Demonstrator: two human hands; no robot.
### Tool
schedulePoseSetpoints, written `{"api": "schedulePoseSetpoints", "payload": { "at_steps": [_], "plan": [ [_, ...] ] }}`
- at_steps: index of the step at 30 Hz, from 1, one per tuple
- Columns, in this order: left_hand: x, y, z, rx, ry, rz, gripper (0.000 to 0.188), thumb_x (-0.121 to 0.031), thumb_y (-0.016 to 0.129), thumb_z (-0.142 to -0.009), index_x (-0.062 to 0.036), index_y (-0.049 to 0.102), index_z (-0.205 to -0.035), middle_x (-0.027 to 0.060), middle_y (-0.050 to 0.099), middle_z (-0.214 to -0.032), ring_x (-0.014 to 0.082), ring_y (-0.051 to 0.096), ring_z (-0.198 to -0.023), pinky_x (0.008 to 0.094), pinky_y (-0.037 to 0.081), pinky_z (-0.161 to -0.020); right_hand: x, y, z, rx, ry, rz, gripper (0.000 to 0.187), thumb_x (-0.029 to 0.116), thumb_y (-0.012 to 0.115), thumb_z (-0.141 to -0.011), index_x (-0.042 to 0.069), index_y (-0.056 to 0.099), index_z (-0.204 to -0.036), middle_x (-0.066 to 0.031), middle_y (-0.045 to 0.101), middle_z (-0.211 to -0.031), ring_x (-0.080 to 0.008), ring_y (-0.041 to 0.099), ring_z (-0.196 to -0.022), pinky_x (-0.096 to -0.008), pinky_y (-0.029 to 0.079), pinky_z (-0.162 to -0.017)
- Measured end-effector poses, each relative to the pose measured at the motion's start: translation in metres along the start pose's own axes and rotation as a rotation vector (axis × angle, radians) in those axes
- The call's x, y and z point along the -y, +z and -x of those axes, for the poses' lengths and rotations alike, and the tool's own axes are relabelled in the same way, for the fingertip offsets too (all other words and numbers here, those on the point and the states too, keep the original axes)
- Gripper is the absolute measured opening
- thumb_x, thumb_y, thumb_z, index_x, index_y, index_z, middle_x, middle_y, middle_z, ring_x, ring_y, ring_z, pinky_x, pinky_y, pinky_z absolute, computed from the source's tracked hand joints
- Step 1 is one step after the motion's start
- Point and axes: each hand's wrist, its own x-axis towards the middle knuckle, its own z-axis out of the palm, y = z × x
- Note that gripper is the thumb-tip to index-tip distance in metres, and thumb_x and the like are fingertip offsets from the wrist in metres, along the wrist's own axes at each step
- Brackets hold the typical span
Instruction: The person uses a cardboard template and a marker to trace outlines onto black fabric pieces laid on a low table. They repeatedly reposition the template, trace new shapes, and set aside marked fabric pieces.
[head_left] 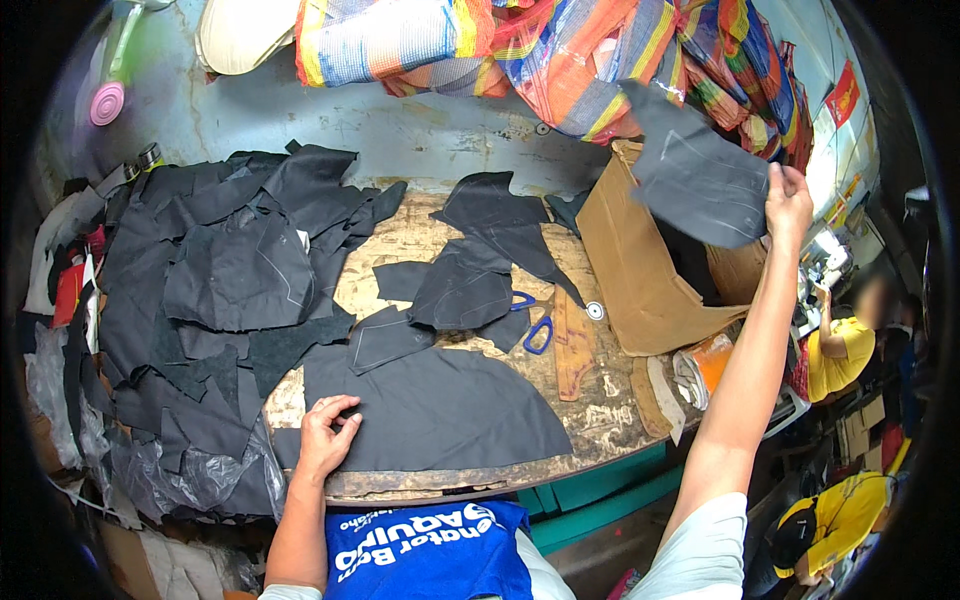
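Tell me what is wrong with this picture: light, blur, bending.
Head view: a black round rim frames the image, and the table edge bends with the fisheye. Light is soft and even, with no hard shadows; the dark cloth pieces lose detail. The right hand and the cloth piece it lifts are a little soft; the left hand on the big cloth is sharp. One face at right is blurred.

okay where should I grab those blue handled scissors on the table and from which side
Take the blue-handled scissors by the handle loops, coming from the near side. Only the loops show clear on the table; the blades seem tucked under the dark fabric piece.
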Motion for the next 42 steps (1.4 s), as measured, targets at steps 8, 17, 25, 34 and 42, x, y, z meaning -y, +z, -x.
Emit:
{"api": "schedulePoseSetpoints", "payload": {
  "at_steps": [8, 17, 25, 34, 42],
  "plan": [
    [-0.027, -0.003, 0.002, 0.166, 0.106, -0.268, 0.045, -0.033, 0.077, -0.068, -0.0080, 0.067, -0.105, 0.0123, 0.062, -0.114, 0.0307, 0.055, -0.109, 0.0435, 0.045, -0.090, 0.015, 0.050, 0.187, 0.496, -0.547, -0.245, 0.013, 0.016, 0.063, -0.086, 0.003, 0.063, -0.089, -0.0096, 0.064, -0.081, -0.0176, 0.061, -0.072, -0.0319, 0.049, -0.067],
    [-0.050, 0.050, 0.022, 0.737, 0.278, -0.586, 0.066, -0.065, 0.052, -0.081, -0.0280, 0.047, -0.136, 0.0101, 0.028, -0.150, 0.0330, 0.017, -0.141, 0.0800, 0.003, -0.094, 0.019, 0.138, 0.365, 1.012, -0.683, -0.035, 0.038, 0.011, 0.066, -0.071, 0.009, 0.061, -0.109, -0.0119, 0.061, -0.116, -0.0272, 0.052, -0.118, -0.0568, 0.036, -0.096],
    [-0.047, 0.066, -0.010, 0.648, 0.258, -0.570, 0.097, -0.079, 0.055, -0.065, -0.0164, 0.045, -0.138, 0.0135, 0.027, -0.150, 0.0327, 0.015, -0.141, 0.0783, 0.000, -0.097, 0.065, 0.104, 0.330, 0.717, -0.602, -0.396, 0.019, 0.003, 0.062, -0.068, 0.005, 0.062, -0.087, -0.0106, 0.063, -0.077, -0.0286, 0.060, -0.070, -0.0385, 0.045, -0.069],
    [-0.009, 0.050, -0.003, 0.383, -0.188, 0.860, 0.110, -0.085, 0.060, -0.055, -0.0032, 0.048, -0.128, 0.0084, 0.054, -0.125, 0.0220, 0.047, -0.122, 0.0388, 0.036, -0.104, 0.108, 0.000, 0.410, 0.914, -0.390, -0.525, 0.029, 0.011, 0.072, -0.061, 0.007, 0.060, -0.087, -0.0091, 0.058, -0.074, -0.0283, 0.060, -0.067, -0.0364, 0.048, -0.064],
    [-0.018, 0.032, -0.017, 0.271, -0.371, 1.668, 0.105, -0.082, 0.046, -0.071, -0.0048, 0.032, -0.141, 0.0156, 0.045, -0.138, 0.0326, 0.046, -0.124, 0.0554, 0.038, -0.100, 0.135, -0.037, 0.387, 1.054, -0.347, -0.919, 0.026, 0.012, 0.074, -0.074, 0.005, 0.063, -0.096, -0.0076, 0.064, -0.082, -0.0244, 0.062, -0.072, -0.0420, 0.044, -0.084]
  ]
}}
